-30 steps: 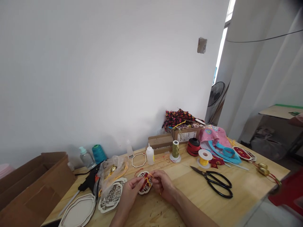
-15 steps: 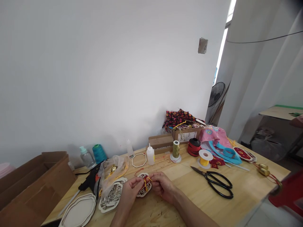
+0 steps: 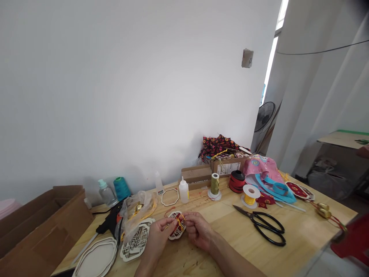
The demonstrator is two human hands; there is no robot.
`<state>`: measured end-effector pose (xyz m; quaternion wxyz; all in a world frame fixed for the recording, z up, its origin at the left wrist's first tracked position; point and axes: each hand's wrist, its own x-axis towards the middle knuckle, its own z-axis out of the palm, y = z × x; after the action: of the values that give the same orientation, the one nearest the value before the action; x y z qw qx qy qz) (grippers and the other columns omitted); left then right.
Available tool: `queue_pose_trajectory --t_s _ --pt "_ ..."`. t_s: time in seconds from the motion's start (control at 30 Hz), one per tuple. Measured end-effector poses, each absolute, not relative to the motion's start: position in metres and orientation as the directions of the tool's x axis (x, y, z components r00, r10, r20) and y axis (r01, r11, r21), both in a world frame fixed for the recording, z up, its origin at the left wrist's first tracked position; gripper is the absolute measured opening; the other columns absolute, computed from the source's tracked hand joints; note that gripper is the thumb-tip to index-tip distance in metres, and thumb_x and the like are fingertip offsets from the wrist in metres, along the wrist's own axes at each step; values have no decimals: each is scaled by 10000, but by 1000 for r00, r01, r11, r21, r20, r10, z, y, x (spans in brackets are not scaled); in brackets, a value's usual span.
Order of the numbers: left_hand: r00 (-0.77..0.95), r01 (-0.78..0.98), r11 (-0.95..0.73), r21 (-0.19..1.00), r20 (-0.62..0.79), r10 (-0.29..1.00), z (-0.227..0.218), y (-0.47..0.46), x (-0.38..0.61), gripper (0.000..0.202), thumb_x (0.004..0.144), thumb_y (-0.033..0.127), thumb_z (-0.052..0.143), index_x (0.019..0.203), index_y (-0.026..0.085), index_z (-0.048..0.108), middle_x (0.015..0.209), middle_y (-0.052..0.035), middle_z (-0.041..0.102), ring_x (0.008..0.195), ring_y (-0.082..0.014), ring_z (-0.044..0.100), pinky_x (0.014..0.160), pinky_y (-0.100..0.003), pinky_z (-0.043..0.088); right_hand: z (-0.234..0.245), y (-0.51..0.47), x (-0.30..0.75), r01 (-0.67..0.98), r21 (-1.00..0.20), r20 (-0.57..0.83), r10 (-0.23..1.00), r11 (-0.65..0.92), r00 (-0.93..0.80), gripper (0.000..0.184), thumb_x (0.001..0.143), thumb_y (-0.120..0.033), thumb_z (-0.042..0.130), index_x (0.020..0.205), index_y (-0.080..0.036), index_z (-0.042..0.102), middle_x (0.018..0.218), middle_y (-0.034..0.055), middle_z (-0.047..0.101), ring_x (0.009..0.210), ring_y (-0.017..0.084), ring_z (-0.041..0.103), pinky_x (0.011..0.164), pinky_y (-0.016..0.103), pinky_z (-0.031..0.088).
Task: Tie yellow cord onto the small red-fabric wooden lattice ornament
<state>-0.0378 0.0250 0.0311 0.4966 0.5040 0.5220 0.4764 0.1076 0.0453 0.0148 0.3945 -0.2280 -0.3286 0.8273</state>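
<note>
On a wooden table (image 3: 225, 250), a white nozzle bottle (image 3: 183, 193) is seen standing upright, and from this bottle the places of the other things can be told. In front of the bottle, a little toward its left, a small red and white ornament (image 3: 173, 232) is held up between two hands. By the left hand (image 3: 159, 231) it is gripped at its left side, with thumb and fingers closed upon it. By the right hand (image 3: 199, 231), whose fingers are curled, a yellow cord (image 3: 180, 224) is pinched at the fingertips. The cord is laid across the face of the ornament; whether it is knotted there or only looped cannot be told well, because the fingers cover part of it.

Left of the bottle, a thin frame (image 3: 170, 197) is placed near it. Farther left and in front, lattice panels (image 3: 135, 243) are partly covered by a clear plastic bag (image 3: 133, 217), and pale flat plates (image 3: 96, 258) are stacked beyond them. To the right of the bottle, a spool of gold-green thread (image 3: 215, 184) is stood near, then a red and black spool (image 3: 237, 183) and a yellow spool (image 3: 250, 201). Well to the right and in front of the bottle, black-handled scissors (image 3: 251, 216) are laid with blades parted slightly, if at all.
</note>
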Motion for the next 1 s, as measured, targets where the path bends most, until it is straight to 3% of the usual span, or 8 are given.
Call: queue_pose_trajectory --t_s 0.2,0.37,0.47,0.57,0.73,1.0 --pt "-34 46 25 999 -23 999 27 26 -37 180 566 319 643 622 149 669 510 9 672 487 -151 581 481 -219 441 19 44 106 -476 -771 -90 812 -423 -576 77 637 -170 493 698 -133 521 408 -117 182 343 28 65 314 158 41" --pt "-65 53 18 998 -15 998 30 23 -34 160 556 310 650 603 159 670 483 23 645 435 -130 545 416 -198 398 23 38 104 -404 -860 -53 842 -311 -537 157 652 -218 510 766 -127 568 408 -82 365 315 18 161 311 153 81" --pt "-52 53 33 998 -30 998 30 23 -35 183 566 313 642 646 155 687 406 40 602 333 -101 474 349 -188 340 21 37 98 -355 -917 5 886 -180 -463 162 627 -246 555 738 -132 586 422 -62 437 329 26 288 335 145 192" --pt "-12 31 41 999 -41 999 26 24 -37 200 570 310 636 678 152 698 441 22 629 399 -124 522 417 -206 392 17 37 92 -291 -956 92 931 -16 -354 119 607 -237 574 671 -138 586 424 -59 456 376 50 378 396 162 287" --pt "41 7 36 999 -36 999 23 26 -39 189 585 294 628 686 151 700 538 -6 676 553 -168 578 541 -237 430 12 35 91 -122 -974 218 946 193 -241 101 644 -209 535 678 -146 606 443 -48 454 407 63 374 400 167 285" --pt "89 57 -6 998 0 996 32 22 -35 188 617 297 615 715 161 700 586 -4 671 665 -193 574 621 -242 419 7 36 94 70 -933 332 921 352 -201 109 667 -185 513 704 -148 608 473 -42 452 430 66 369 411 162 286"
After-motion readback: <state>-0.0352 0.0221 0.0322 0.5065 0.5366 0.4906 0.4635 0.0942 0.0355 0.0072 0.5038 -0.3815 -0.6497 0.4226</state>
